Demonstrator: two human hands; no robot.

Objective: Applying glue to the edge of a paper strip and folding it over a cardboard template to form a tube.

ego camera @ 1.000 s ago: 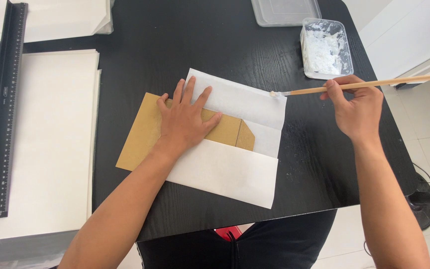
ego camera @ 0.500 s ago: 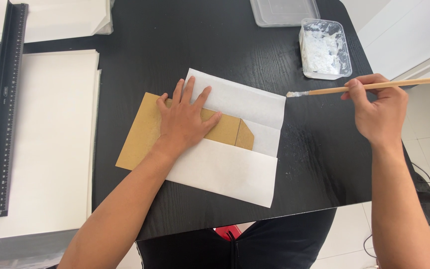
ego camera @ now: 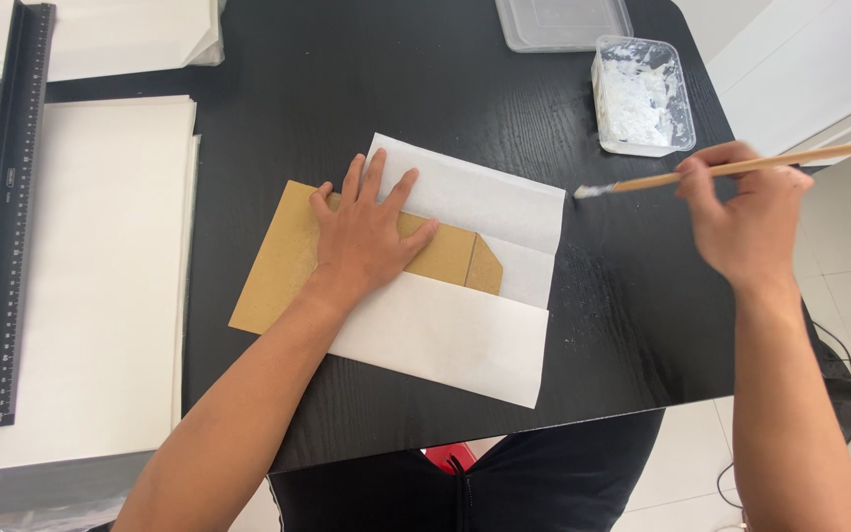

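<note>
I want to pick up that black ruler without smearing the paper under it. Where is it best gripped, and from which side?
Probably mid-length on the black ruler, pinching its two long edges from above. It lies flat and lengthwise on the white paper stack, long and narrow, so a middle grip should keep it balanced and lift it straight off.

Bare tabletop lies open between brush and folded paper

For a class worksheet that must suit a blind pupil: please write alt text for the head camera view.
A person's left hand presses flat on brown card partly wrapped in folded white paper on a black table, while the right hand holds a wooden brush, its tip off the paper. Behind are a tub of white paste, a black ruler and stacked white sheets.
</note>
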